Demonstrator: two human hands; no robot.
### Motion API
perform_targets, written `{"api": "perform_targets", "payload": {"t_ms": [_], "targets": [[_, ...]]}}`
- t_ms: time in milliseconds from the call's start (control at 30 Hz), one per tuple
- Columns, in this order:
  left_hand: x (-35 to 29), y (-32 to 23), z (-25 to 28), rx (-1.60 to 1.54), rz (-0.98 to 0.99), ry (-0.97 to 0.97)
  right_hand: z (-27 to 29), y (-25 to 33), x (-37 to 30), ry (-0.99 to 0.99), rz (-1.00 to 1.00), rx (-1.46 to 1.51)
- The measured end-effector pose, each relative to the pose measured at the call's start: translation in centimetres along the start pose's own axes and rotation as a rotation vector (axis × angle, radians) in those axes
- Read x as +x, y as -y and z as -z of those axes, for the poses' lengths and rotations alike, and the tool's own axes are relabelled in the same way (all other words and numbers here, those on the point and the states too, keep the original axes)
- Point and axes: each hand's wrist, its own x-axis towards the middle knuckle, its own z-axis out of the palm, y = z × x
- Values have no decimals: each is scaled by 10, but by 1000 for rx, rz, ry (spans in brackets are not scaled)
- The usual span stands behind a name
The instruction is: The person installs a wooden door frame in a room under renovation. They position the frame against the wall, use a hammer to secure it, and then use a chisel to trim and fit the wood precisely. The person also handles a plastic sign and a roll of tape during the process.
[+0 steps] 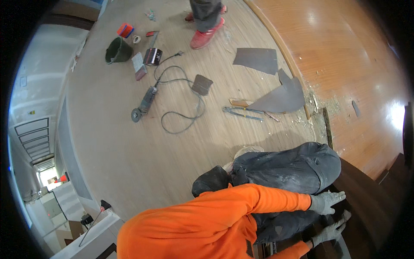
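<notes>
My left hand [327, 203], in a grey work glove, reaches out to the right past my bent knee with its fingers stretched out. Just below it in the picture, my right hand [330, 233], gloved too, stretches its fingers toward the same spot. Both are over or against a dark brown stepped surface [366, 216]; whether they press on it cannot be told. Neither hand visibly holds anything. A narrow grey strip [343, 248] shows beside the right hand. My orange sleeves and dark trousers [284, 168] fill the lower middle.
An angle grinder [146, 101] with a looping cord lies on the wood-look floor. Nearby are long-handled pincers [243, 113], cut grey sheets [256, 60], a dark bucket [118, 51] and a box [152, 56]. Another person's red shoes [207, 34] stand beyond. Debris [317, 108] lies along the floor joint.
</notes>
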Motion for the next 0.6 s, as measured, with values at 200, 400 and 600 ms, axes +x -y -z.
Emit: {"api": "perform_targets", "payload": {"t_ms": [200, 400, 600], "targets": [[-29, -66, 130, 49, -293, -285, 3, 5, -3, 49, -7, 71], [-101, 97, 287, 676, 143, -868, 9, 35, -4, 11, -74, 181], [-187, 198, 332, 1165, 709, -363, -3, 32, -9, 5, -179, 221]]}}
